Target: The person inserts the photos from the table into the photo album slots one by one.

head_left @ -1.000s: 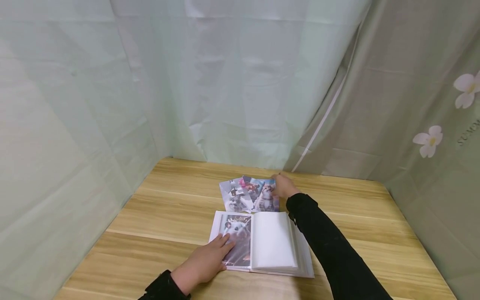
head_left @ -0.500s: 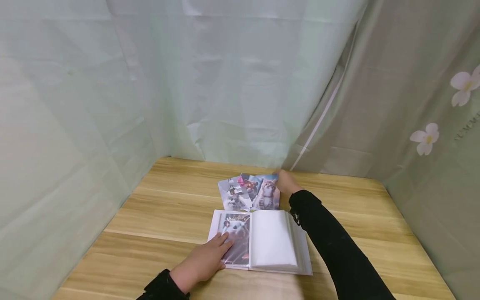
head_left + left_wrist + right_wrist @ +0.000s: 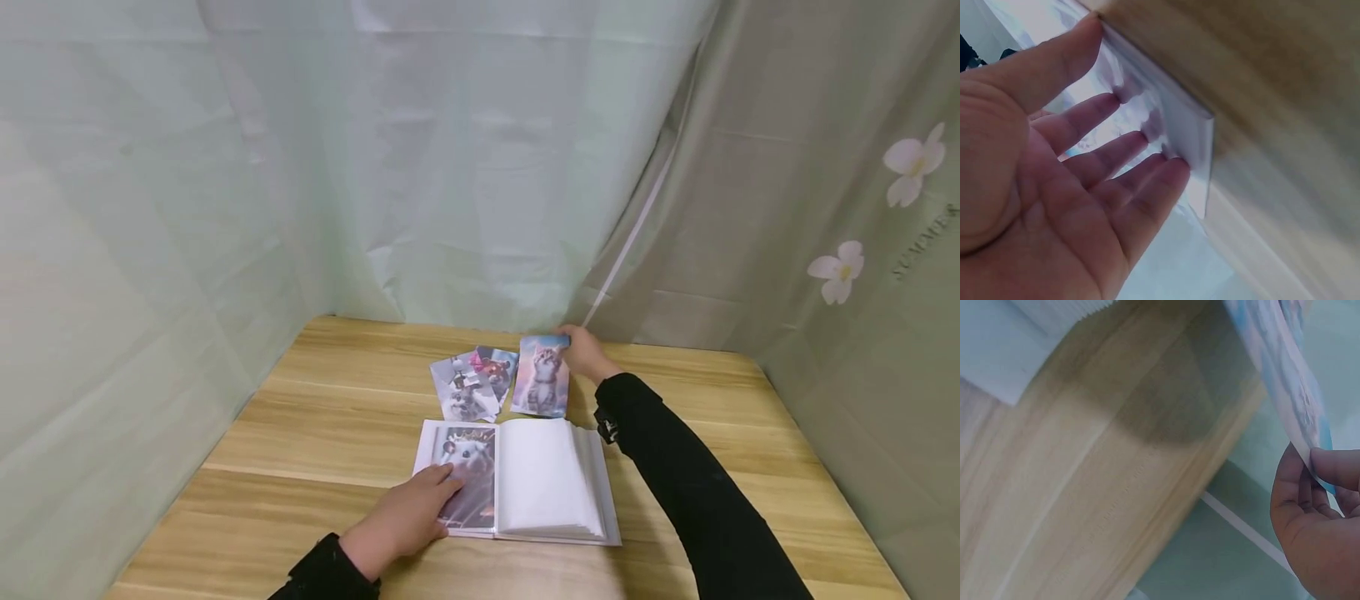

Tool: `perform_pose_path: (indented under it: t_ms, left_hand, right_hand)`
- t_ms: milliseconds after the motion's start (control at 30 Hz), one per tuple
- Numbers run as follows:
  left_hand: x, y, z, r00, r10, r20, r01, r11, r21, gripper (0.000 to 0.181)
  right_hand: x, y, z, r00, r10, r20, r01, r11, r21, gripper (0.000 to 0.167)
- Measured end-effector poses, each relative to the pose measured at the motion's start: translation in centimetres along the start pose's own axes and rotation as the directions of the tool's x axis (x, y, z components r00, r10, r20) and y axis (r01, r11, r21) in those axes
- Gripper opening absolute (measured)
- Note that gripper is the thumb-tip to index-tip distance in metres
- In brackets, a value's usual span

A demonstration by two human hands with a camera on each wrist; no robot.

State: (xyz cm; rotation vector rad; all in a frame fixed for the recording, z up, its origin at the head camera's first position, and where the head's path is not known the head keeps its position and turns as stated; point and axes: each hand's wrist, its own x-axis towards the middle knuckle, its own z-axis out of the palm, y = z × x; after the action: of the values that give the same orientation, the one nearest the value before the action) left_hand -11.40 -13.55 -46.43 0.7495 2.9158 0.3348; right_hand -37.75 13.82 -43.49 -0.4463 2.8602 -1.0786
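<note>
A photo album [image 3: 549, 483] lies spread on the table, a crowned white animal picture [image 3: 472, 492] in its left page and a blank white page on the right. My left hand [image 3: 408, 512] rests on that left page; in the left wrist view its fingertips touch the plastic sleeve and the thumb is at the album's edge [image 3: 1194, 131]. My right hand [image 3: 588, 354] pinches a kitten photo [image 3: 543, 383] by its upper right corner, between thumb and fingers [image 3: 1294, 494] in the right wrist view. The photo is lifted off the table, behind the album.
Left of the kitten photo, a grey animal photo [image 3: 463, 392] overlaps a photo with a red-brown figure [image 3: 498, 367]. The wooden table [image 3: 315, 417] runs back to a pale curtain [image 3: 480, 167]. Curtains also stand at both sides.
My right hand has pulled the kitten photo up and to the right, away from the overlapping photos. The left hand stays on the album. The album's right-hand pages have fanned a little.
</note>
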Motion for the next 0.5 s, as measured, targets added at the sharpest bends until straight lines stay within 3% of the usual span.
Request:
perform_pose_path:
  t_ms: [200, 367, 500]
  left_hand:
    - [0.6, 0.6, -0.2, 0.999, -0.037, -0.007, 0.037, 0.999, 0.002, 0.056]
    - [1.5, 1.3, 0.0, 0.997, -0.016, -0.076, 0.021, 0.997, 0.069, 0.057]
    - [2.6, 2.3, 0.3, 0.996, 0.009, -0.091, -0.005, 0.999, 0.048, 0.063]
  right_hand:
    - [-0.1, -0.7, -1.2, 0.998, -0.052, -0.042, 0.053, 0.998, 0.026, 0.040]
    - [-0.4, -1.3, -2.1, 0.998, -0.049, -0.045, 0.052, 0.997, 0.055, 0.039]
    - [-0.8, -1.8, -2.9, 0.999, -0.039, -0.034, 0.042, 0.995, 0.087, 0.035]
